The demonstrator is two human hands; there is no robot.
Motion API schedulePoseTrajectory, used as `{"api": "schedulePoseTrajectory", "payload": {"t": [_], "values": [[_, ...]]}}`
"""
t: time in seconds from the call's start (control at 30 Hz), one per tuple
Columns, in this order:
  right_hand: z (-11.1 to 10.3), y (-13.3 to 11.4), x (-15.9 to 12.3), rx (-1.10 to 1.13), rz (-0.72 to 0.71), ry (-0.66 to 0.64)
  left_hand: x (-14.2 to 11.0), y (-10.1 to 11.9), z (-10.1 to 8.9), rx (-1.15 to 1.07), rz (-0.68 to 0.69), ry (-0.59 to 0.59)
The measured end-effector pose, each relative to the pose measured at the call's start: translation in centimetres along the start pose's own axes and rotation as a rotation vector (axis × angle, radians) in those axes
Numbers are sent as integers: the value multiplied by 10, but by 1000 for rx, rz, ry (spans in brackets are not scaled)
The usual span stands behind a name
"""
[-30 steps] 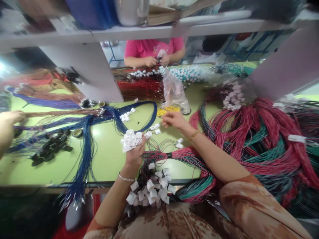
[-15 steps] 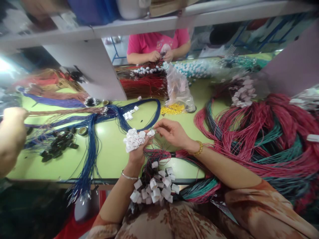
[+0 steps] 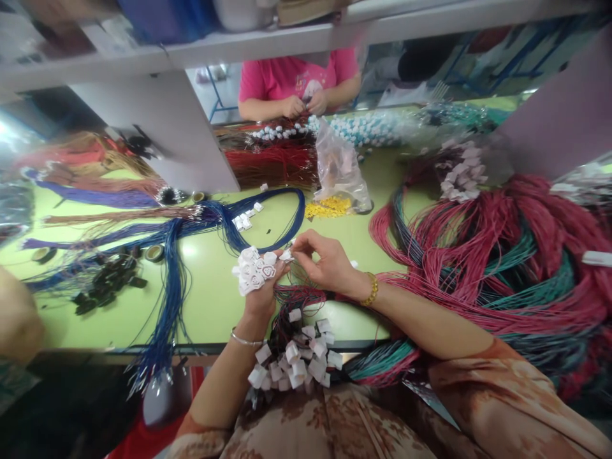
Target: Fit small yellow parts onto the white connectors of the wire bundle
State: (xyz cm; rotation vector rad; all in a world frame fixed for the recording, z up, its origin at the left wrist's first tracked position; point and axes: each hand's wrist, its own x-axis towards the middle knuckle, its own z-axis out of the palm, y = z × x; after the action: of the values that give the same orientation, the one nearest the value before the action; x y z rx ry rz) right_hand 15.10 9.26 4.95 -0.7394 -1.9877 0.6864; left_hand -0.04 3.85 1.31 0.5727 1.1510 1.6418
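Note:
My left hand (image 3: 261,294) is closed round a cluster of white plastic connectors (image 3: 253,269), which fan out over its fingers. One more white connector (image 3: 287,255) sticks out by the left fingertips. At this connector my right hand (image 3: 325,260) pinches with thumb and forefinger; a thin wire end seems to be there, but it is too small to make out. Red and dark wires (image 3: 299,294) run below the hands. Closer to my body, white connectors (image 3: 301,360) on wires hang over the table's front edge.
Red, green and black wire bundles (image 3: 497,255) cover the right side. Left lie blue wires (image 3: 174,280) and black connectors (image 3: 109,277). Yellow parts (image 3: 327,206) sit by a clear bag (image 3: 340,166). A co-worker in pink (image 3: 296,83) sits opposite; another person's arm (image 3: 19,315) shows at left.
My hands stay together at the connector, with the right fingers shifting slightly. The arm at the far left has drawn back toward the front edge. The view has moved a little.

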Motion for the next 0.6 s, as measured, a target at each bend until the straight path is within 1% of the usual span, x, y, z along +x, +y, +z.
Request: {"api": "schedulePoseTrajectory", "payload": {"t": [0.2, 0.37, 0.47, 0.6], "values": [[2, -2, -4, -97, -23, -30, 0, -5, -3, 55, 57, 63], [16, -6, -12, -198, -84, -48, 3, -12, -5, 35, 95, 124], [28, 0, -16, -251, -98, -35, 5, -17, -9, 97, 136, 98], [44, 10, -20, -278, -133, -33, 8, -23, -18, 257, 221, 66]]}}
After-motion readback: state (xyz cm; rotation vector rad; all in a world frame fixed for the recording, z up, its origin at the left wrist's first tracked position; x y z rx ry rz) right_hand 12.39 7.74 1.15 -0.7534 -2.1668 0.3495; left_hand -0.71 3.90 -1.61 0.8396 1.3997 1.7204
